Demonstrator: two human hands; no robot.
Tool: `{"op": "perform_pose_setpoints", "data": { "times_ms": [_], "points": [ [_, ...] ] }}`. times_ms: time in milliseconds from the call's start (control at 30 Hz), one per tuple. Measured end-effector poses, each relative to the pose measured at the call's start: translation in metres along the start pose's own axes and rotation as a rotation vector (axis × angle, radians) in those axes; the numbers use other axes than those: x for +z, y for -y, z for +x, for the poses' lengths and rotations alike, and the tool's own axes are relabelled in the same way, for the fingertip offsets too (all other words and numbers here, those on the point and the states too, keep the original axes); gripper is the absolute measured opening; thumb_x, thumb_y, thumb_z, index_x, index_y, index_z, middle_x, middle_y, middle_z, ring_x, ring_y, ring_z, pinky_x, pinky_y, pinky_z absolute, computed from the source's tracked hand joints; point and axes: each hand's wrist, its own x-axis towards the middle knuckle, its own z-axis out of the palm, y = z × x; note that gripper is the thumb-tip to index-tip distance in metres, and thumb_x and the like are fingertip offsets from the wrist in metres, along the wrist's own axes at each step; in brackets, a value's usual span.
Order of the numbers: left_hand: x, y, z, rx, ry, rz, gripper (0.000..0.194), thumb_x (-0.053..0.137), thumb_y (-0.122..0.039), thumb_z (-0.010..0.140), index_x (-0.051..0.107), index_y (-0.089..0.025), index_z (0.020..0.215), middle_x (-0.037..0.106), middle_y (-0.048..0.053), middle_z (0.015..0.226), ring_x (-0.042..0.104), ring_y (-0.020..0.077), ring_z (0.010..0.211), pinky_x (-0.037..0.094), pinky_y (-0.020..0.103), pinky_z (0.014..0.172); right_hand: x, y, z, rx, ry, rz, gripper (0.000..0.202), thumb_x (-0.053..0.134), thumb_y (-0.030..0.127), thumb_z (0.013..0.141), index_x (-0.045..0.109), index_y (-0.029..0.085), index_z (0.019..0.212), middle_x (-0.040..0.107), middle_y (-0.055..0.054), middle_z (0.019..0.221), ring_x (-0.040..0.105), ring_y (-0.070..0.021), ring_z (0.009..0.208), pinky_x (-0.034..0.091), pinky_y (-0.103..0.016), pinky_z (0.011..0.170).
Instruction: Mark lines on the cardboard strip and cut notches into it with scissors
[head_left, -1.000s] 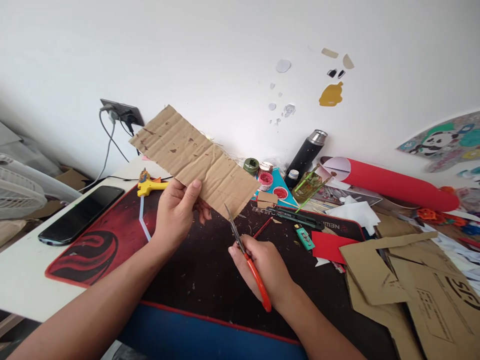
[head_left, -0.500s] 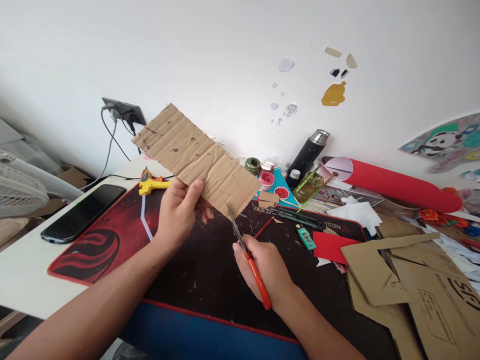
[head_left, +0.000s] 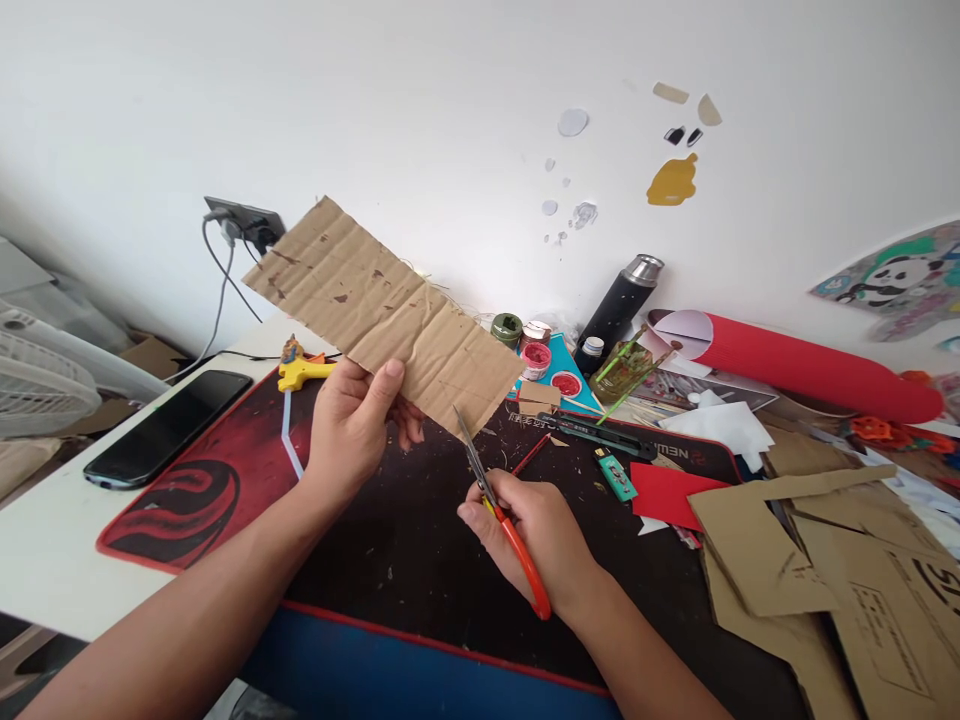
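A long piece of brown corrugated cardboard (head_left: pixel 390 310) with dark red stains is raised and tilted over the black and red mat (head_left: pixel 420 560). My left hand (head_left: pixel 360 415) grips its lower edge, thumb on the near face and fingers behind. Red-handled scissors (head_left: pixel 517 545) are in my right hand (head_left: pixel 536 540), fingers wrapped round the handles. The scissor blades touch the lower right end of the cardboard, one blade in front of it; the rest of the other blade is hard to make out.
At left lie a phone (head_left: pixel 169 428) and a yellow glue gun (head_left: pixel 304 372). Paint jars (head_left: pixel 536 360), a black flask (head_left: pixel 622 305) and a red roll (head_left: pixel 810 365) stand or lie along the wall. Cardboard scraps (head_left: pixel 765 550) and red paper (head_left: pixel 671 493) are at right.
The cardboard's far left end has swung slightly left and up. My right thumb has shifted away from the blades, showing a yellow part of the handles. The view has shifted slightly.
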Motion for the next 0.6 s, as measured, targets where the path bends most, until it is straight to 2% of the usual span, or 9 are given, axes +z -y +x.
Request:
{"op": "perform_pose_setpoints", "data": {
  "times_ms": [167, 333, 433, 600],
  "points": [
    [-0.001, -0.004, 0.001, 0.032, -0.004, 0.037, 0.046, 0.087, -0.062, 0.091, 0.06, -0.025, 0.093, 0.065, -0.006, 0.054, 0.059, 0.0164, 0.032, 0.044, 0.025, 0.027, 0.0, -0.004, 0.0, -0.025, -0.002, 0.016, 0.042, 0.071, 0.065, 0.1, 0.073, 0.023, 0.098, 0.06, 0.005, 0.061, 0.053, -0.0134, 0.051, 0.042, -0.025, 0.057],
    [-0.003, -0.007, 0.001, 0.037, 0.013, 0.051, 0.044, 0.086, -0.061, 0.093, 0.059, -0.025, 0.095, 0.066, -0.006, 0.055, 0.06, 0.0176, 0.033, 0.046, 0.026, 0.028, 0.002, -0.006, -0.001, -0.026, 0.022, 0.08, 0.05, 0.076, 0.072, 0.096, 0.072, 0.023, 0.102, 0.068, 0.003, 0.064, 0.062, -0.0147, 0.054, 0.047, -0.024, 0.061],
    [-0.003, -0.009, 0.0, 0.03, 0.027, 0.048, 0.044, 0.085, -0.061, 0.093, 0.059, -0.025, 0.095, 0.067, -0.005, 0.055, 0.061, 0.0178, 0.034, 0.047, 0.025, 0.028, 0.003, -0.007, -0.002, -0.005, 0.033, 0.1, 0.051, 0.077, 0.073, 0.094, 0.072, 0.023, 0.103, 0.07, 0.003, 0.065, 0.063, -0.0153, 0.054, 0.047, -0.024, 0.061],
    [-0.001, -0.012, -0.001, 0.035, 0.023, 0.058, 0.047, 0.086, -0.063, 0.092, 0.058, -0.025, 0.095, 0.066, -0.006, 0.053, 0.06, 0.0173, 0.032, 0.045, 0.024, 0.028, 0.003, -0.003, 0.0, -0.013, 0.006, 0.031, 0.039, 0.071, 0.063, 0.101, 0.07, 0.024, 0.093, 0.058, 0.005, 0.06, 0.051, -0.0136, 0.05, 0.041, -0.025, 0.057]
  ]
}}
